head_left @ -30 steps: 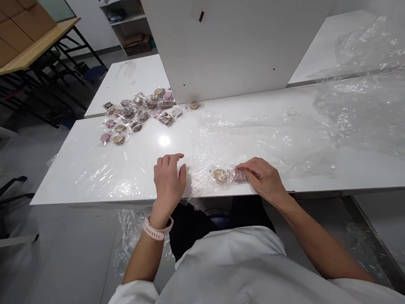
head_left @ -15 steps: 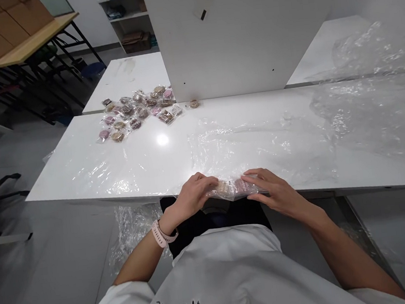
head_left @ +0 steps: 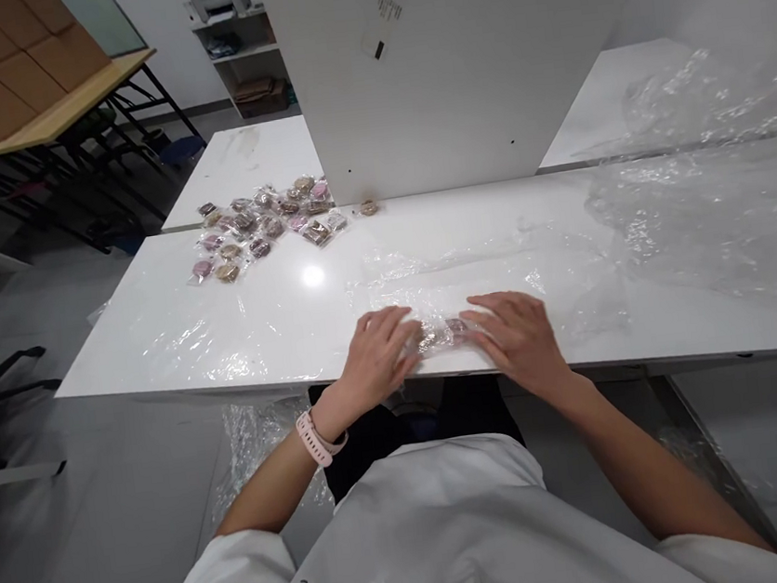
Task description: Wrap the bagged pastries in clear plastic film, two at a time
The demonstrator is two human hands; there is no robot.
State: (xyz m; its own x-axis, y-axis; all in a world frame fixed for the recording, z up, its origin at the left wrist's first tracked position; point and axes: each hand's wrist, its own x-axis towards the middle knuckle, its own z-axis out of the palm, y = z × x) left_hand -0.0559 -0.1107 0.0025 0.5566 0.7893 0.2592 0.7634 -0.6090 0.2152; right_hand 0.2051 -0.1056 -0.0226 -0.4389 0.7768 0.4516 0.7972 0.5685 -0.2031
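Observation:
Two small round pastries in clear plastic [head_left: 428,335], one beige and one purplish, lie side by side at the table's front edge. My left hand [head_left: 376,356] is closed on their left end, fingers bent over the top and thumb on the near side. At the right end, my right hand [head_left: 521,340] grips the same wrapped pastries with curled fingers. A sheet of clear plastic film [head_left: 446,266] spreads flat over the tabletop just beyond both hands. The fingertips and the pastries are slightly blurred, and the plastic's edges are hard to make out.
Several individually wrapped pastries [head_left: 259,227] are heaped at the back left, and a single one [head_left: 369,208] sits by the upright white panel [head_left: 436,90]. Crumpled clear film [head_left: 718,226] covers the right side of the white table [head_left: 172,307]. More film hangs below the front edge.
Both hands have moved slightly away from my body with the wrapped pastries, turning them over onto the film. The fingers now curl further over the top.

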